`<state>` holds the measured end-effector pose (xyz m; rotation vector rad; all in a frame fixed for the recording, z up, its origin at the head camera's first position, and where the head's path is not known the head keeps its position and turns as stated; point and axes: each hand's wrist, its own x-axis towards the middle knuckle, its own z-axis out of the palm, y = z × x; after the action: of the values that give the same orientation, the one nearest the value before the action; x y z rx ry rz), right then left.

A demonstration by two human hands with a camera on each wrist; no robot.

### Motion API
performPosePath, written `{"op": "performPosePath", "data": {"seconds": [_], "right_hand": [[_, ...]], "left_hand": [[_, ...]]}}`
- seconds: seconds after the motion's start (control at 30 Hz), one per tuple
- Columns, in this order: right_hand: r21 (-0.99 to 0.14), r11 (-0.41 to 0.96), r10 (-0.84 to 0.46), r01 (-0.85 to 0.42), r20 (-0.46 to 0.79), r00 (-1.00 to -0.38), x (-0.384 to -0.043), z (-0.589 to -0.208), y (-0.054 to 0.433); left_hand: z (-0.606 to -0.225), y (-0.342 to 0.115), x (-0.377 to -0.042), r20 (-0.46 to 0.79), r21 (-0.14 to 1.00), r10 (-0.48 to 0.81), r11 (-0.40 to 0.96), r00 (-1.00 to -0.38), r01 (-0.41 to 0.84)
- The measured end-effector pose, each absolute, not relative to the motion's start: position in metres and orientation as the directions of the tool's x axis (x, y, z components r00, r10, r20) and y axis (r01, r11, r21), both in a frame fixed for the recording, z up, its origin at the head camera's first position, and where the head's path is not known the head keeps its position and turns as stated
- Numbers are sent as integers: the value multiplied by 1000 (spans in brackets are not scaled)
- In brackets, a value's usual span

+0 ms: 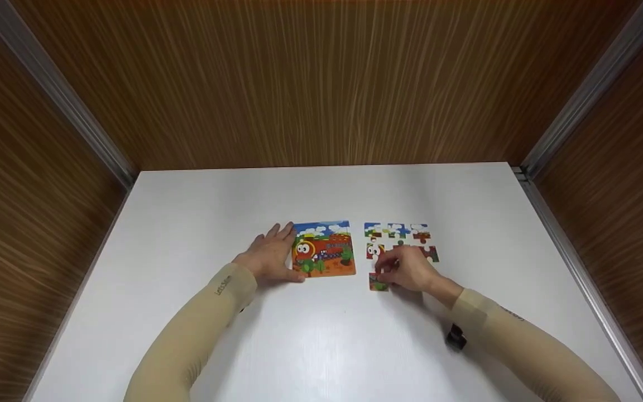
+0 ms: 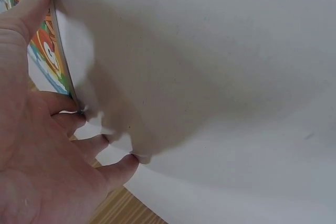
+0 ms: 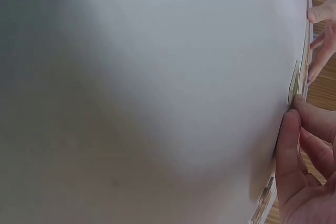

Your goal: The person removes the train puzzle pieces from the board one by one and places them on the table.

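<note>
My left hand (image 1: 268,257) lies at the left side of a square cartoon train picture board (image 1: 324,251), fingers spread and thumb at its lower left corner. In the left wrist view the thumb (image 2: 32,4) rests on the board's edge, and the other fingertips reach down to the table. My right hand (image 1: 408,269) pinches a small red and green puzzle piece (image 1: 378,283) between thumb and fingers, low at the table. Above it lies a puzzle piece with cartoon eyes (image 1: 373,250). Further pieces in that row are partly hidden by the hand.
A row of puzzle pieces with blue sky (image 1: 396,230) lies at the top of the loose group, right of the board. All stand on a white table (image 1: 310,335) with wood-grain panels (image 1: 321,84) behind and at both sides. A small black object (image 1: 456,338) shows by the right sleeve.
</note>
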<state>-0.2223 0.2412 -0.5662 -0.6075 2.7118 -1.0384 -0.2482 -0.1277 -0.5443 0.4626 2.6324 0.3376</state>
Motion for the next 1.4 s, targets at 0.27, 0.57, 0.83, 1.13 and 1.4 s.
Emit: {"op": "performPosePath", "data": {"seconds": [0.27,0.57,0.83,1.13,1.4], "right_hand": [[-646,682,-431,-342,23,-902,-220,-565,240],[-675,651,-438,-348,41,-898,-224,-553,227],[-701,593,-515,-396,48,-856,-231,-544,202],[-684,610,-567,-399,-25,-823,-245,-540,174],[-684,624,-576,-379,-75,-814,-255,-537,150]], "left_hand": [[-544,-126,-247,-397,307,360,919,-844,248],[-543,-128,-247,-398,310,363,918,-843,249],[-541,-128,-246,-395,295,370,918,-841,265],[-542,-126,-249,-400,293,375,917,-837,270],[-543,-127,-249,-407,305,372,916,-835,259]]}}
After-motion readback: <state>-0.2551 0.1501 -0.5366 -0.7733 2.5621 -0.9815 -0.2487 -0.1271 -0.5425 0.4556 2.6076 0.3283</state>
